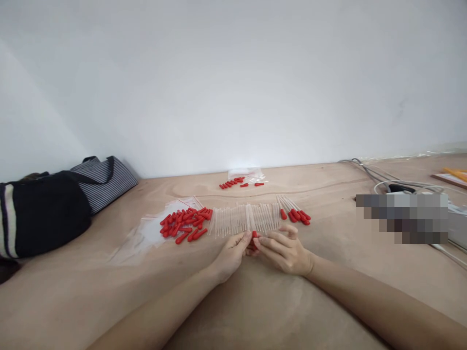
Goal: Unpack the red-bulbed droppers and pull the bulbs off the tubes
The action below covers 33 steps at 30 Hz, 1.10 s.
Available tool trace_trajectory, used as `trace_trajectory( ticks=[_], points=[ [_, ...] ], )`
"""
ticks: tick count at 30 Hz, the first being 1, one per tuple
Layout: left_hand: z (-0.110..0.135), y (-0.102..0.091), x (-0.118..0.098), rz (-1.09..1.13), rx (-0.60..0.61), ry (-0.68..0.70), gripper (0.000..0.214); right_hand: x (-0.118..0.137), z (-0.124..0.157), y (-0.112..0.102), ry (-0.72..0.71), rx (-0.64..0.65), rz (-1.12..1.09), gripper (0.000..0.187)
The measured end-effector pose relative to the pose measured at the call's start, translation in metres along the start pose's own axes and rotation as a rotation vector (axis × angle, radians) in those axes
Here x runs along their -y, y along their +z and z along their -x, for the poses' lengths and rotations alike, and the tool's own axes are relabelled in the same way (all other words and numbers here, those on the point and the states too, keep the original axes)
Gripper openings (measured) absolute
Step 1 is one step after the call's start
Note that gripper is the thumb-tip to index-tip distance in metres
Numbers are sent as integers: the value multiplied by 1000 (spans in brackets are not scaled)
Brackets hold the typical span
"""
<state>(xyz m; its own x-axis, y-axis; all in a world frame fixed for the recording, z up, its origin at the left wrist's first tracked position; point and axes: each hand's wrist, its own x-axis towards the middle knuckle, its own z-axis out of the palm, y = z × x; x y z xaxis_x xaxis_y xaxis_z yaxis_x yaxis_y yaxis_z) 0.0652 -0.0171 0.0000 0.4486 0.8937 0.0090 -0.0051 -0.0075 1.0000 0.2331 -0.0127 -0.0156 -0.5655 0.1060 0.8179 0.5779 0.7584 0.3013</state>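
My left hand [233, 253] and my right hand [284, 249] meet in front of a row of clear, thin dropper tubes [228, 221]. Between their fingertips is a red rubber dropper bulb [254, 235], pinched by my right thumb and fingers. My left thumb and forefinger are pressed together beside the bulb, where a clear tube seems to rise from them; the exact grip is partly hidden. More red shows under the fingers. A heap of red bulbs [178, 223] lies left of the row. To its right are several tubes with red bulbs on their ends [299, 216].
Clear plastic bags [146, 236] lie under and beside the heap. Farther back, another bag [246, 174] has tubes and red bulbs near it. A black bag with a striped part [47, 218] stands at left. Cables [375, 177] and a blurred-out object [412, 214] are at right.
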Motion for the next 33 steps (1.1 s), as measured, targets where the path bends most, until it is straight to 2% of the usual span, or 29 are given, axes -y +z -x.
trace_trajectory(
  ticks=[3,5,7,10,14,19,25,33],
  points=[
    [-2,-4,-2,89,-43,-56,38,0,-2,3,-88,33,-29,16],
    [-2,-10,-1,-33,-92,-31,35,-3,0,3,-69,-13,14,15],
    [-2,-18,1,-293,-142,59,28,-6,1,3,5,-42,87,21],
    [-1,-26,3,-722,-183,264,16,-11,1,4,125,36,142,24],
    [2,-27,5,-964,-132,500,11,-16,1,10,124,121,58,16],
    [3,-29,11,-1020,-97,571,14,-16,4,11,72,172,-11,18],
    [4,-32,15,-993,-92,531,19,-16,2,9,78,167,-18,21],
    [3,-29,10,-963,-101,498,18,-13,0,9,110,144,-5,20]
  ],
)
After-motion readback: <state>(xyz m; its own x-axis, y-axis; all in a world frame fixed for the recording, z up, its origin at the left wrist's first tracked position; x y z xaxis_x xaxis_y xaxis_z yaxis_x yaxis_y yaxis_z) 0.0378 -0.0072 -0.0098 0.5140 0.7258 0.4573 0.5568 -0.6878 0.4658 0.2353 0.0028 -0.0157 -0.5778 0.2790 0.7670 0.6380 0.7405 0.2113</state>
